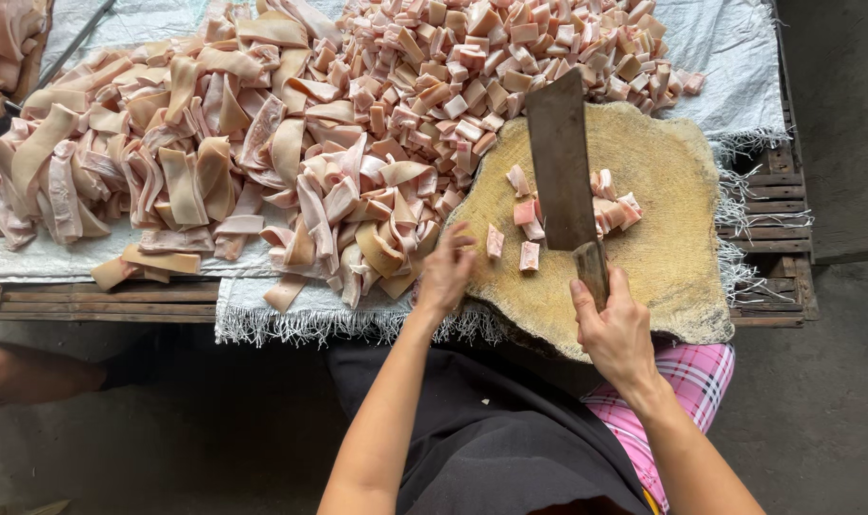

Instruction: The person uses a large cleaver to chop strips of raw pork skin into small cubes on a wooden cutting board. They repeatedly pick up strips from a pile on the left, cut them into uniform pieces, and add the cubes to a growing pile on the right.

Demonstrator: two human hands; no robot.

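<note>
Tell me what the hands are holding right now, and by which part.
The right hand grips a cleaver by its wooden handle, blade over the chopping block. The left hand holds nothing; it reaches into the pile of meat strips.

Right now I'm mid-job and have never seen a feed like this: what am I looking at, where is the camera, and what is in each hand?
There is no machine here: these are a person's two bare hands, filmed from a camera on their head looking down. The right hand grips the wooden handle of a broad cleaver, its blade over a worn round chopping block. A few small cut meat cubes lie on the block. The left hand holds nothing; it rests at the block's left edge, touching a pile of long pale meat strips. Behind is a heap of diced pieces, all on a white woven sheet.
</note>
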